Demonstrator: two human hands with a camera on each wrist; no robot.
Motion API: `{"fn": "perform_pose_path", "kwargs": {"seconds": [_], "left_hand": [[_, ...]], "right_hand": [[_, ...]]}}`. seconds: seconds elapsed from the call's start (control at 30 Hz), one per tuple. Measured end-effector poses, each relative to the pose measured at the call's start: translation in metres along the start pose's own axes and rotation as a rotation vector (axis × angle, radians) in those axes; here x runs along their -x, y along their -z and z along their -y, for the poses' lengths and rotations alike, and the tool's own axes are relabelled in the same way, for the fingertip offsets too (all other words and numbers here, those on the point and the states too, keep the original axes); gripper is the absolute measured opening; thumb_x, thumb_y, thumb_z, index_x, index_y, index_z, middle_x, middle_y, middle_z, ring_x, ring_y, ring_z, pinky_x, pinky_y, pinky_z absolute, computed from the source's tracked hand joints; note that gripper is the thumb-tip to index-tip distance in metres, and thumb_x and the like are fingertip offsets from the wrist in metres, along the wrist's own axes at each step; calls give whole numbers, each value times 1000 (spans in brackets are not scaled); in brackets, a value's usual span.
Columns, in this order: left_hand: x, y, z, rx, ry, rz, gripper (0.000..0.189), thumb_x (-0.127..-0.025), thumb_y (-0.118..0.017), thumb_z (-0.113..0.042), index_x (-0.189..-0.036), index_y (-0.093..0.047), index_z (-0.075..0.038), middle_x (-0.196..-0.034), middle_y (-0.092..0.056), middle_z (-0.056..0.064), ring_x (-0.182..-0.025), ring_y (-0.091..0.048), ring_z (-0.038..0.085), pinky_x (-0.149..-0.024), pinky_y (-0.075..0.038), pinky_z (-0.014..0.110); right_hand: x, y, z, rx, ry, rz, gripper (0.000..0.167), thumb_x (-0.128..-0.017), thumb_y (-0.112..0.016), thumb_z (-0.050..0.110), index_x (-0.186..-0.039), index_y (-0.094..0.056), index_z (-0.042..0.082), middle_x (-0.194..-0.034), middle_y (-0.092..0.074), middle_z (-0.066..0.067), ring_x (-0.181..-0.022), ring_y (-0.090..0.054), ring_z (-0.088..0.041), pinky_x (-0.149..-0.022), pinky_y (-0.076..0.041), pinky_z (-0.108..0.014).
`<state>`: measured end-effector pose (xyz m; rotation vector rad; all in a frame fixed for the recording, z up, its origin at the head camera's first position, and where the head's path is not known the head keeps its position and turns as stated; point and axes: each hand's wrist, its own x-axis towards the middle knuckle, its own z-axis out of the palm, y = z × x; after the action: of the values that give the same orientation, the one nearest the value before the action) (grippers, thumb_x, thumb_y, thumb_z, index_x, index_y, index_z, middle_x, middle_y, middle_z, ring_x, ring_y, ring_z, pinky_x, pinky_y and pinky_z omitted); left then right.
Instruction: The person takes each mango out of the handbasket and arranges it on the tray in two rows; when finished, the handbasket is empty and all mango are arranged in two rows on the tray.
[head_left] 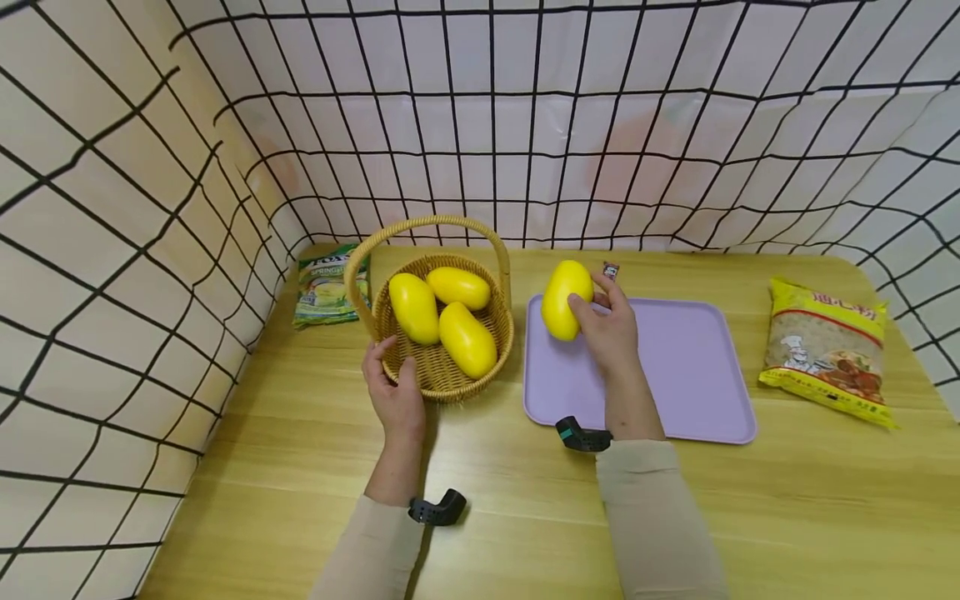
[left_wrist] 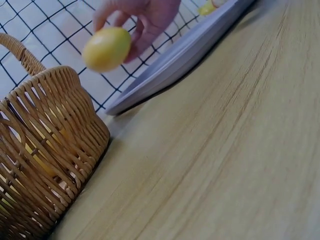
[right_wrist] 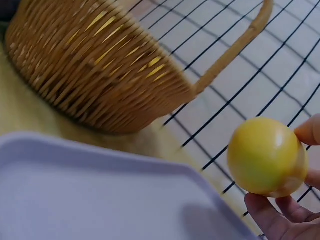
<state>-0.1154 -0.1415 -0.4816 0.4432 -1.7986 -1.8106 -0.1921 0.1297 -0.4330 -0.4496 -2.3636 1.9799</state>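
Observation:
A yellow mango (head_left: 566,300) is held between the thumb and fingers of my right hand (head_left: 611,325), raised over the left part of the lilac tray (head_left: 690,367). The right wrist view shows the mango (right_wrist: 267,157) end-on, with fingertips around its side. To the left stands a round wicker basket (head_left: 450,392) with a tall arched handle. Three more mangoes (head_left: 468,340) lie inside it. My left hand (head_left: 396,404) grips the basket's near left rim, fingers curved at the handle's foot and thumb over the rim. That hand is outside the left wrist view.
Behind the basket's left side lies a green food packet (head_left: 330,287). A yellow-and-clear bag (head_left: 828,354) lies right of the tray. Just beyond the tray is a small dark red wrapper (head_left: 611,271). Black-grid walls (head_left: 487,125) enclose the wooden table (head_left: 510,508) at the back and sides.

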Motion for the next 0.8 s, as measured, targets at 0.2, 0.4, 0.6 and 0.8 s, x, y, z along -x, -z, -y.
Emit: {"fn": "perform_pose_path", "kwargs": {"seconds": [0.2,0.4,0.6,0.8], "left_hand": [[-1,1,0,1,-2,-17,36,-90,-58,-2,-125,-59,3,-158,-38,15,-153,-26,30,-127,-14,50],[-1,-1,-1,11,-5,-21,36,-90,-58,-2,-125,-59,2,-156,-40,15,-153,-26,30,-127,-14,49],[-1,-1,-1,12,6,-24,37,-89,-58,-2,-126,-58,3,-157,-39,15,-154,-25,30,-128,-14,49],[-1,-2,0,9,3,-24,37,-89,-58,-2,-126,-59,3,-157,-40,15,-153,-26,30,-128,-14,48]], "right_hand": [[-6,-3,-12,127,12,74,63,-96,-67,35,-154,-45,25,-145,-47,-18,-127,-57,-31,-100,-53,-40],[-8,-5,-12,135,12,109,66,-97,-65,35,-157,-41,23,-150,-45,-21,-135,-53,-35,-108,-49,-50],[-8,-9,-12,137,-14,136,66,-98,-65,34,-157,-39,23,-153,-44,-20,-138,-51,-35,-111,-48,-49],[-7,-11,-16,168,11,149,67,-98,-64,35,-158,-39,20,-153,-46,-21,-138,-52,-37,-112,-46,-50]]}}
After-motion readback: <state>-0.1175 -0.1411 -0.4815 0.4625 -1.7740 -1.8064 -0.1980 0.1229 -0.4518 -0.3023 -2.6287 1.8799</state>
